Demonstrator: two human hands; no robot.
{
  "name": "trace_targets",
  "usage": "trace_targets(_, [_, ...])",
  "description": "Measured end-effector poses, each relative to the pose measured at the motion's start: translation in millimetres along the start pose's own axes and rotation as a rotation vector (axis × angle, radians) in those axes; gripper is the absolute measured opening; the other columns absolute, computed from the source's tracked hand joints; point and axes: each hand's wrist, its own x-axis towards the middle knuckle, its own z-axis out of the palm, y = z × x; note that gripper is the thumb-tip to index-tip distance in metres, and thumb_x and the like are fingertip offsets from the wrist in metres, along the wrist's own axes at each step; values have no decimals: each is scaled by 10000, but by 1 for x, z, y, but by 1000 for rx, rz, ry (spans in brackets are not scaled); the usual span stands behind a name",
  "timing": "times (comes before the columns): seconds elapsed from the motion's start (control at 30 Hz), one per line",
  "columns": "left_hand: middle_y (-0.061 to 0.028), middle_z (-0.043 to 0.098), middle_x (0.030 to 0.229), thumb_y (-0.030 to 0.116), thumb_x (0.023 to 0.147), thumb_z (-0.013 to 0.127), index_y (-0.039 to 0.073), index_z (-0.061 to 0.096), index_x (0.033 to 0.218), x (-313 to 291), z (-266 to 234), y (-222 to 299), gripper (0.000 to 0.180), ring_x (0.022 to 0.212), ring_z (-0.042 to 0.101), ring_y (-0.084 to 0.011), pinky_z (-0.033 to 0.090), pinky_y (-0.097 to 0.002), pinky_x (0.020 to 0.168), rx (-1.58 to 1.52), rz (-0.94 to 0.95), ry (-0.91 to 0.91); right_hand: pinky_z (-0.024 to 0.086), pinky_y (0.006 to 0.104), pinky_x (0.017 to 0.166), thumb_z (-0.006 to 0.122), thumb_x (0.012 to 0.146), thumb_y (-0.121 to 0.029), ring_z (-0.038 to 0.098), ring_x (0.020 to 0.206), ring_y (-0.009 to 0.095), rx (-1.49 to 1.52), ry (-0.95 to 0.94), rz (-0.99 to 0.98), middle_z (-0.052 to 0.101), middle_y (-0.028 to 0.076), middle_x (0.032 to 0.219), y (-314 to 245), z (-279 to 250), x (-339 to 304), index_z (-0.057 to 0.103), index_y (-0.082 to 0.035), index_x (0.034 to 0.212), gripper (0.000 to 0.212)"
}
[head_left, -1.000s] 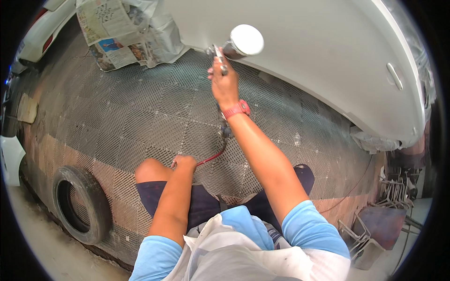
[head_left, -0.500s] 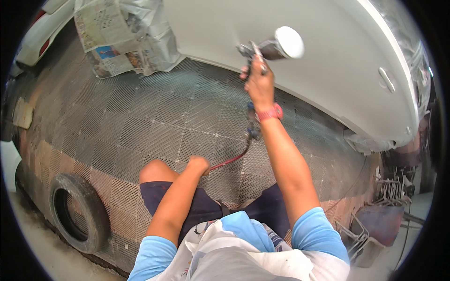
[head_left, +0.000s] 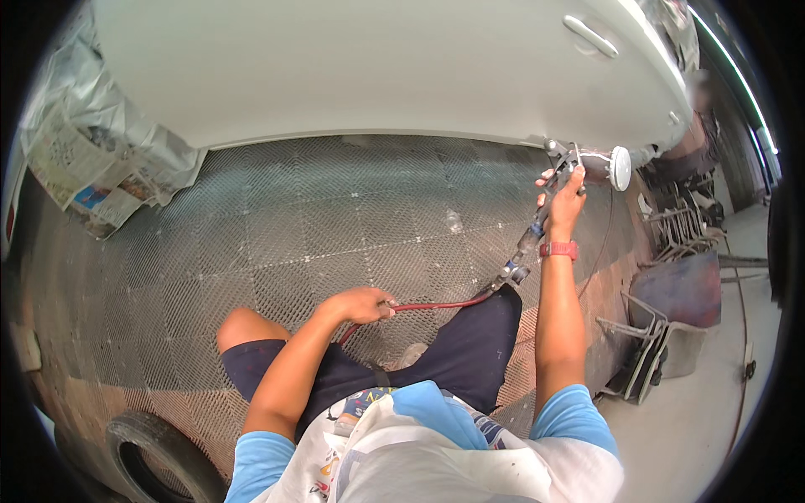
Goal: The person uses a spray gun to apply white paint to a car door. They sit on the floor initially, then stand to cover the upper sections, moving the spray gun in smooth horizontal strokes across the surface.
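My right hand point(head_left: 567, 201) grips a spray gun point(head_left: 560, 161) by its handle, near the lower right edge of a pale car body panel point(head_left: 360, 67). A dark paint cup with a white lid point(head_left: 620, 168) sits on the gun, tipped to the right. From the gun's base, fittings lead to a red air hose point(head_left: 436, 306). My left hand point(head_left: 362, 305) is closed around that hose above my lap. A red watch point(head_left: 559, 249) is on my right wrist.
Newspaper and plastic masking point(head_left: 101, 168) covers the car's left part. A tyre point(head_left: 163, 457) lies at the lower left. Metal-framed chairs point(head_left: 662, 310) stand on the right, with a cable point(head_left: 738, 369) on the floor beyond. Ridged mats point(head_left: 277, 218) cover the ground.
My right hand has carried the spray gun right and down along the panel. The view has swung to the right. My left hand still holds the hose, now stretched more sideways.
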Motion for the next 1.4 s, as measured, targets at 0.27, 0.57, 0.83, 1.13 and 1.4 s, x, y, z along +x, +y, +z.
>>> trace_targets(0.27, [-202,772,1134,302,1027,644,116,640,1428,-11,1,38,442,1100,709,-428,534,-536,976,56,113,296,493,305,426,404,1130,-558,735,684,209,-45,224,-10,735,120,875,-6,-63,97,656,-6,1220,614])
trace_targets(0.57, [-261,754,1036,193,963,646,87,675,1308,-54,18,10,362,1011,726,-450,560,-566,888,322,-167,296,479,298,420,422,1130,-565,727,676,202,57,81,-13,720,111,846,-39,-2,59,652,1,1098,611])
trace_targets(0.83, [-230,780,1093,196,808,734,56,741,1221,-71,28,-67,436,1051,761,-381,595,-491,917,336,-523,-54,483,243,434,436,1154,-509,721,708,158,246,-436,47,715,89,850,-65,162,-96,636,-41,1156,509])
trace_targets(1.13, [-218,782,1159,172,774,747,23,764,1205,-133,8,-83,457,1133,752,-353,594,-461,939,235,-646,250,502,246,492,519,1149,-400,655,688,91,303,-836,-31,656,17,817,-112,352,-237,590,-49,1506,505])
trace_targets(1.4, [-199,753,1269,189,845,724,57,626,1422,-167,3,-102,600,1210,725,-331,550,-487,1006,60,-797,478,539,300,572,548,1116,-472,709,648,153,350,-982,-262,706,80,757,-152,471,-299,700,-4,1305,527])
